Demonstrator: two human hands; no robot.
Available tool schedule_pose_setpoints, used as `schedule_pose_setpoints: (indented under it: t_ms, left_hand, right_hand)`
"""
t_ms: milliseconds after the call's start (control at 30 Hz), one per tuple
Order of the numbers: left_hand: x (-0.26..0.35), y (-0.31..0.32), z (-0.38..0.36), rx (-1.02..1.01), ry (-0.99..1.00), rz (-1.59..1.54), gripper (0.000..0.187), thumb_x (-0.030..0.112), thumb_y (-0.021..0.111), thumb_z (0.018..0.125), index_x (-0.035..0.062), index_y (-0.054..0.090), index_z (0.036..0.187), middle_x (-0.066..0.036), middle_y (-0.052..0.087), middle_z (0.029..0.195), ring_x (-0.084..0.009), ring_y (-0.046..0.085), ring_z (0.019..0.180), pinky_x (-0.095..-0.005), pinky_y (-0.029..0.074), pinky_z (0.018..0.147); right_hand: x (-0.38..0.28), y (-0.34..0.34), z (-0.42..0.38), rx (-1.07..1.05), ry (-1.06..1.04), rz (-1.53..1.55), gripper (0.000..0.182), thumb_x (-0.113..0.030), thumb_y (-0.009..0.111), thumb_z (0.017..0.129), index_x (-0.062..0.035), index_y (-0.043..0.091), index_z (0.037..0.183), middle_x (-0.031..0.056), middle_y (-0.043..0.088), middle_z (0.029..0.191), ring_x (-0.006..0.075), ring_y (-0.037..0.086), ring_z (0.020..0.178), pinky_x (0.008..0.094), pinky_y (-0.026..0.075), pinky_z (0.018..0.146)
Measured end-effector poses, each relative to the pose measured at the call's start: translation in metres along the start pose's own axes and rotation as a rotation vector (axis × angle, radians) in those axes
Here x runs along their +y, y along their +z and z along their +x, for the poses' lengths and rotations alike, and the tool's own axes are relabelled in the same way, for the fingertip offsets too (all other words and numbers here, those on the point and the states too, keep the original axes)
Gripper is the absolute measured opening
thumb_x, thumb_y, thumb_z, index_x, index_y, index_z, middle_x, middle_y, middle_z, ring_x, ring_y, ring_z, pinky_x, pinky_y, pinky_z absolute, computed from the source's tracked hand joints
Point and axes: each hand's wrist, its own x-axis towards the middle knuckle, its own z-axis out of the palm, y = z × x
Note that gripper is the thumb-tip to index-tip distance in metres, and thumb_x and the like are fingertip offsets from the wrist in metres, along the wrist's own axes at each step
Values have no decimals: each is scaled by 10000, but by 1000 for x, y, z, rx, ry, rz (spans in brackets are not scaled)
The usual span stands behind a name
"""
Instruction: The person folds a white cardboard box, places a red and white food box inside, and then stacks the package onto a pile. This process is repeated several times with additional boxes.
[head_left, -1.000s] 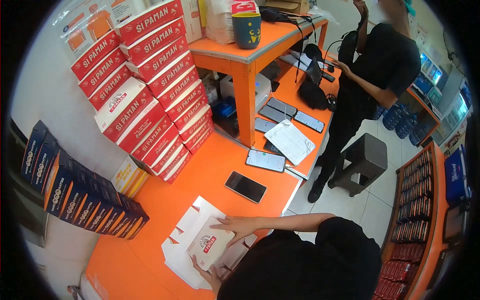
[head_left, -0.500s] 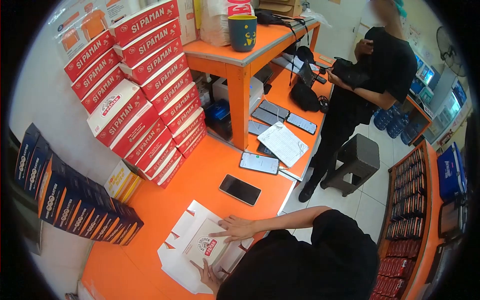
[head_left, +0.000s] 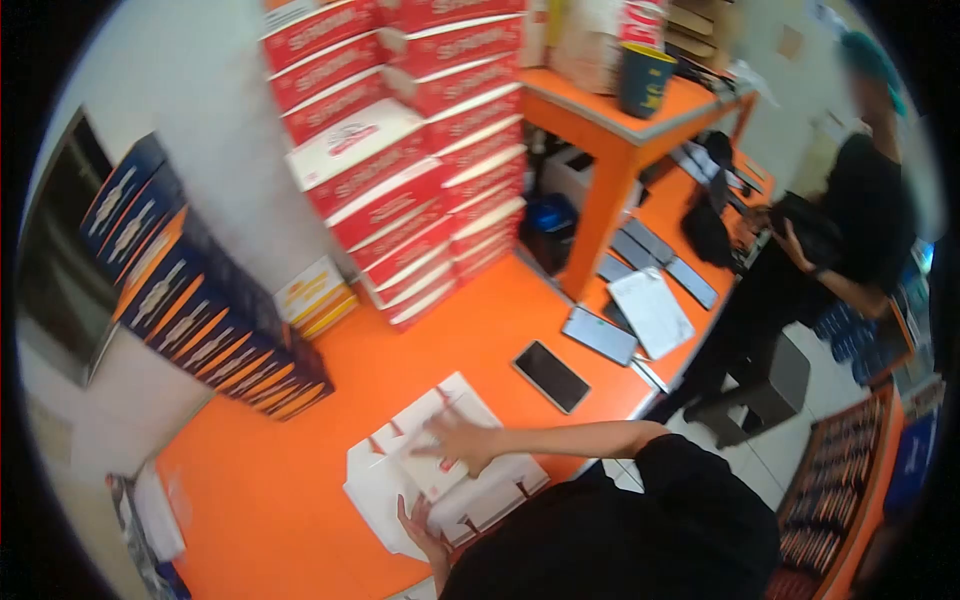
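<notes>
1. While the right hand (head_left: 455,445) lies on the white box card (head_left: 430,485), its fingers are spread apart, though they look blurry.
2. The left hand (head_left: 425,530) is at the card's lower side. Its fingers are apart too, and I cannot tell how firmly they touch.
3. The card lies opened out on the orange table (head_left: 300,480), right in front of the person.
4. A black phone (head_left: 552,377) lies near the card, not touching it.
5. Red and white boxes (head_left: 400,190) stand piled by the wall. Dark blue boxes (head_left: 220,310) stand to their left, with yellow boxes (head_left: 312,293) between.
6. Another person (head_left: 865,190) stands at the upper right.
</notes>
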Motion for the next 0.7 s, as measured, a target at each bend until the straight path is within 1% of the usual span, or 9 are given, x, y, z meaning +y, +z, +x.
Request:
schedule_pose_setpoints:
  t_ms: [167,233,333,367,433,467,567,600,700]
  left_hand:
    - [17,13,9,64,-141,61,253,212,512,889,12,603,1015,-102,612,1011,-258,551,1018,-393,396,926]
    - [23,19,16,-188,-44,283,224,184,550,871,21,584,1020,-105,612,1022,-284,549,1008,-395,400,903]
    - [40,36,33,-428,112,424,246,175,584,855,38,553,1057,-127,597,1060,-315,538,1014,-398,403,891]
    - [48,43,40,-486,165,439,263,177,591,852,45,542,1074,-137,589,1076,-324,532,1020,-400,403,890]
    - [70,60,61,-510,169,489,287,168,598,845,48,530,1097,-136,571,1110,-320,523,1045,-404,402,892]
    - [80,67,76,-523,173,513,300,164,602,842,50,524,1109,-136,562,1128,-319,519,1058,-406,401,893]
    - [114,84,134,-424,399,518,372,140,596,840,54,490,1186,-138,522,1207,-314,481,1134,-407,378,946]
    - [130,90,157,-388,472,546,398,134,591,842,57,480,1216,-141,504,1244,-322,463,1163,-408,365,972]
    - [183,112,236,-292,684,598,556,114,617,815,99,405,1329,-123,284,1458,-339,207,1366,-505,196,1090]
  right_hand:
    - [8,-209,-7,435,-105,-208,1112,-286,856,480,-283,277,1428,259,311,1347,421,273,1275,624,211,977]
    - [14,-294,-8,602,-89,-336,936,-302,821,577,-262,362,1392,230,346,1333,421,313,1243,556,261,1005]
    - [56,-372,17,821,-63,-638,905,-230,823,579,-246,387,1372,201,368,1344,394,338,1250,505,324,1011]
    - [65,-388,24,831,41,-754,858,-184,811,600,-236,411,1358,185,389,1340,368,367,1245,485,360,1005]
    - [109,-413,47,679,6,-511,640,-233,749,695,-234,507,1287,170,509,1242,342,483,1137,518,413,930]
    - [114,-407,53,783,45,-612,492,-143,637,787,-215,535,1262,131,562,1178,303,534,1078,487,461,881]
    - [112,-398,57,884,230,-800,473,-72,576,814,-208,523,1264,113,551,1208,285,521,1118,398,469,914]
    - [113,-396,57,898,247,-837,413,-136,518,865,-194,503,1274,111,564,1186,283,530,1100,428,448,925]
    - [117,-388,55,1013,207,-785,475,-161,572,844,-173,448,1303,115,577,1162,276,528,1106,462,413,951]
